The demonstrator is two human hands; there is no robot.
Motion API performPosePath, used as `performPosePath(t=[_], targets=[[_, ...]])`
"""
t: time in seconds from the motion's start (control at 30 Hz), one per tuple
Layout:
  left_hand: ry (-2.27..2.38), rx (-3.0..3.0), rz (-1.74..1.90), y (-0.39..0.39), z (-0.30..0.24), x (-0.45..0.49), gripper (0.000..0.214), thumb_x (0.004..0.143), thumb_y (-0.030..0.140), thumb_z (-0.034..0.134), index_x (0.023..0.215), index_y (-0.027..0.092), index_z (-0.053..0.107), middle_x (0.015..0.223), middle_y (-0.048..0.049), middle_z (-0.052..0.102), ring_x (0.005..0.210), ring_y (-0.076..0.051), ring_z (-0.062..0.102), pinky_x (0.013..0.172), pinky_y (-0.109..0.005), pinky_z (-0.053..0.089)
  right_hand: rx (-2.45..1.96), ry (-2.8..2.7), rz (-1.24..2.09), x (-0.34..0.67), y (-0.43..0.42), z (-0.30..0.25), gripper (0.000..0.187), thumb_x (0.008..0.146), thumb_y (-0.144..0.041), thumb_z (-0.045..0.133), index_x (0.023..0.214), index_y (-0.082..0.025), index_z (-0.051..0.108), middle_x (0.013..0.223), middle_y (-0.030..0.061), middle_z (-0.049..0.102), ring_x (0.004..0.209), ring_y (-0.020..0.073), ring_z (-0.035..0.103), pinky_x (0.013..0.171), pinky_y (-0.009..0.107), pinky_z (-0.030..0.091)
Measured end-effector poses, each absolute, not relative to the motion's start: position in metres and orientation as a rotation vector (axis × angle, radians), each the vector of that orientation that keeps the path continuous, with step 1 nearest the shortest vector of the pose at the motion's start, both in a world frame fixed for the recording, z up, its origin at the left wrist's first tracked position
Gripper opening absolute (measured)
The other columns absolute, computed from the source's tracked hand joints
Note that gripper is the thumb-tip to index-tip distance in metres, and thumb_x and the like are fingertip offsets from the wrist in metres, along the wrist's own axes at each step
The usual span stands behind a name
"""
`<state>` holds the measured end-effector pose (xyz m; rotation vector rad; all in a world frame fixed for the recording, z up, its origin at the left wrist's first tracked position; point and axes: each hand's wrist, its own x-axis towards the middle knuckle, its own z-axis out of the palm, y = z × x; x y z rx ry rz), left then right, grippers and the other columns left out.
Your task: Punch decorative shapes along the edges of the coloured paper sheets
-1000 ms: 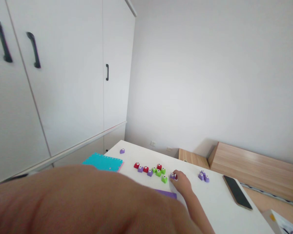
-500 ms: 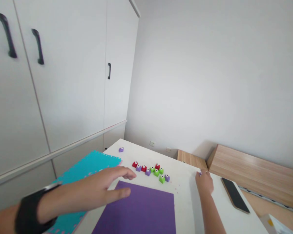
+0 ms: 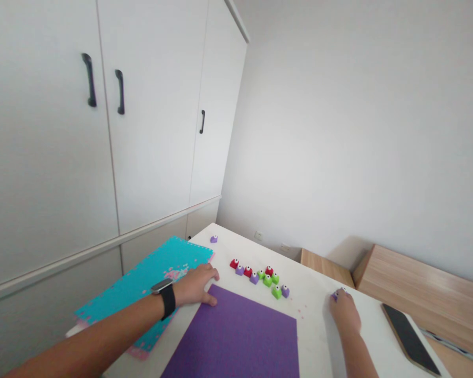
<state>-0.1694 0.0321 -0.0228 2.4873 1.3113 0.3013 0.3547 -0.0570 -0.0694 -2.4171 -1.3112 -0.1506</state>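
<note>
My left hand (image 3: pixel 199 286) is at the far left corner of a purple sheet (image 3: pixel 240 336), its thumb over the sheet's left edge and its fingers apart. A smartwatch (image 3: pixel 165 294) is on that wrist. Across the table, my right hand (image 3: pixel 345 310) has its fingers closed on a small purple craft punch (image 3: pixel 334 295), mostly hidden by the fingers. Between the hands, beyond the sheet, several small punches stand in a cluster: red (image 3: pixel 248 271), purple (image 3: pixel 254 278) and green (image 3: pixel 276 292). One more purple punch (image 3: pixel 214 239) stands alone near the far corner.
Left of the purple sheet lies a teal sheet (image 3: pixel 142 286) over a pink layer, with pink and white paper bits on it. A dark phone (image 3: pixel 410 338) is at the right of the white table (image 3: pixel 313 328). White cabinets (image 3: pixel 157 131) rise at the left.
My left hand has come down to the corner of the purple sheet from above it. My right hand stays at the same part of the table. The camera view has shifted left.
</note>
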Motion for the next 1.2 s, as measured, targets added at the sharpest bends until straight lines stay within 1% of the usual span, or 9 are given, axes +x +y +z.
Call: performPosePath(t=[0.13, 0.27, 0.37, 0.5, 0.6, 0.83, 1.0, 1.13, 1.2], targets=[[1.29, 2.47, 0.292, 0.032, -0.03, -0.168, 0.055, 0.059, 0.047, 0.089, 0.106, 0.025, 0.071, 0.112, -0.0074, 0.067, 0.107, -0.03, 0.061, 0.09, -0.034, 0.044, -2.077, -1.361, -0.255, 0.301, -0.052, -0.055, 0.035, 0.094, -0.033, 0.043, 0.121, -0.016, 0.059, 0.121, 0.0209, 0.064, 0.115, 0.0344, 0.063, 0.098, 0.044, 0.049], [1.315, 2.473, 0.281, 0.032, -0.035, -0.168, 0.056, 0.06, 0.048, 0.089, 0.108, 0.026, 0.07, 0.106, -0.0053, 0.068, 0.101, -0.029, 0.062, 0.085, -0.033, 0.044, -1.484, -1.497, 0.031, 0.198, -0.049, -0.027, 0.037, 0.095, -0.045, 0.05, 0.12, -0.019, 0.059, 0.115, 0.0156, 0.066, 0.092, 0.028, 0.068, 0.071, 0.037, 0.059], [1.304, 2.504, 0.342, 0.03, -0.036, -0.167, 0.052, 0.061, 0.047, 0.088, 0.106, 0.026, 0.071, 0.107, -0.0057, 0.069, 0.102, -0.03, 0.061, 0.085, -0.033, 0.042, -1.29, -1.515, 0.26, 0.125, -0.048, -0.017, 0.034, 0.092, -0.045, 0.059, 0.116, -0.021, 0.063, 0.112, 0.0119, 0.068, 0.092, 0.0264, 0.069, 0.07, 0.035, 0.06], [1.284, 2.476, 0.432, 0.025, -0.034, -0.168, 0.026, 0.073, 0.038, 0.079, 0.095, 0.025, 0.071, 0.095, -0.0035, 0.072, 0.092, -0.026, 0.064, 0.078, -0.031, 0.041, -1.199, -1.477, 0.531, 0.069, -0.038, -0.032, 0.031, 0.089, -0.043, 0.065, 0.112, -0.022, 0.064, 0.107, 0.0101, 0.069, 0.092, 0.0278, 0.069, 0.062, 0.033, 0.061], [1.267, 2.457, 0.452, 0.024, -0.033, -0.17, 0.016, 0.08, 0.035, 0.072, 0.093, 0.025, 0.071, 0.091, -0.0011, 0.073, 0.089, -0.024, 0.066, 0.074, -0.029, 0.04, -1.155, -1.423, 0.621, 0.054, -0.033, -0.054, 0.032, 0.089, -0.045, 0.063, 0.114, -0.024, 0.063, 0.111, 0.0098, 0.069, 0.095, 0.0285, 0.069, 0.064, 0.035, 0.061], [1.224, 2.393, 0.608, 0.017, -0.028, -0.174, 0.016, 0.087, 0.034, 0.068, 0.101, 0.026, 0.071, 0.09, 0.0001, 0.075, 0.088, -0.021, 0.068, 0.074, -0.028, 0.04, -1.178, -1.45, 0.503, 0.048, -0.045, -0.082, 0.034, 0.09, -0.044, 0.063, 0.118, -0.026, 0.066, 0.115, 0.0106, 0.071, 0.103, 0.0304, 0.068, 0.082, 0.041, 0.061], [1.248, 2.507, 0.61, 0.001, -0.025, -0.172, 0.018, 0.092, 0.03, 0.063, 0.11, 0.028, 0.066, 0.09, 0.0006, 0.077, 0.09, -0.023, 0.069, 0.077, -0.029, 0.04, -1.177, -1.449, 0.458, 0.047, -0.048, -0.077, 0.035, 0.091, -0.046, 0.062, 0.116, -0.023, 0.069, 0.113, 0.0114, 0.072, 0.099, 0.0283, 0.07, 0.08, 0.038, 0.061], [1.279, 2.654, 0.542, -0.005, -0.026, -0.171, 0.01, 0.096, 0.029, 0.059, 0.101, 0.028, 0.068, 0.088, -0.001, 0.077, 0.088, -0.024, 0.07, 0.072, -0.029, 0.04, -1.157, -1.428, 0.443, 0.048, -0.047, -0.079, 0.037, 0.09, -0.043, 0.065, 0.117, -0.02, 0.07, 0.111, 0.0131, 0.073, 0.097, 0.0277, 0.071, 0.081, 0.037, 0.061], [1.295, 2.7, 0.528, -0.005, -0.025, -0.171, 0.014, 0.099, 0.03, 0.055, 0.097, 0.027, 0.068, 0.086, -0.0022, 0.076, 0.086, -0.024, 0.071, 0.071, -0.029, 0.04, -1.153, -1.433, 0.469, 0.049, -0.046, -0.082, 0.037, 0.09, -0.042, 0.064, 0.118, -0.019, 0.069, 0.112, 0.0133, 0.073, 0.1, 0.0283, 0.07, 0.082, 0.038, 0.061]])
